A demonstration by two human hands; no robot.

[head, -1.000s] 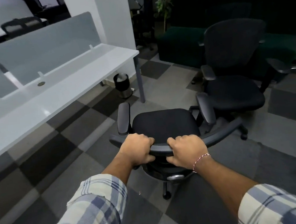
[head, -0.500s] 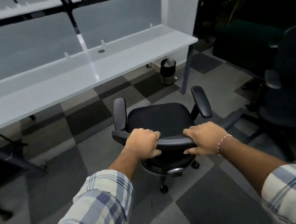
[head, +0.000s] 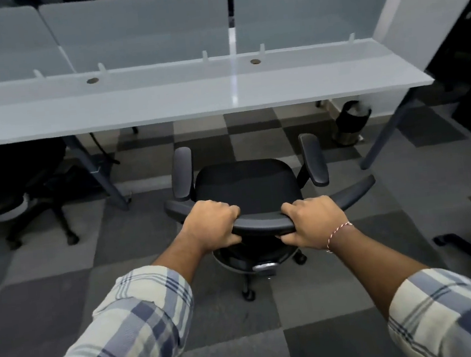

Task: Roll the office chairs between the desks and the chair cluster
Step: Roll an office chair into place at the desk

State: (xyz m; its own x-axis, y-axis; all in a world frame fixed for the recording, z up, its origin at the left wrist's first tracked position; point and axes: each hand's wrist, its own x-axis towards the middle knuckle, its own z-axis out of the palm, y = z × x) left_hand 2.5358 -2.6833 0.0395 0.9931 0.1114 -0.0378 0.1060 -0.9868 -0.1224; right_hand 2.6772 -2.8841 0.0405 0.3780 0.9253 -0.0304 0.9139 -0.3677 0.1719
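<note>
Two hands grip the top rail [head: 262,223] of one black office chair [head: 246,186] facing the white desk [head: 190,95].
At far left, a second black chair [head: 11,184] sits partly under the desk. The left hand [head: 210,227] wraps its curled fingers over the top rail, thumb beneath. The office chair stands on the grey checkered carpet [head: 119,248] just short of the desk edge, armrests pointing toward it. The right hand [head: 314,222], with a thread band [head: 339,230] at the wrist, clamps the top rail likewise. A black bin [head: 352,122] stands under the desk's right end.
</note>
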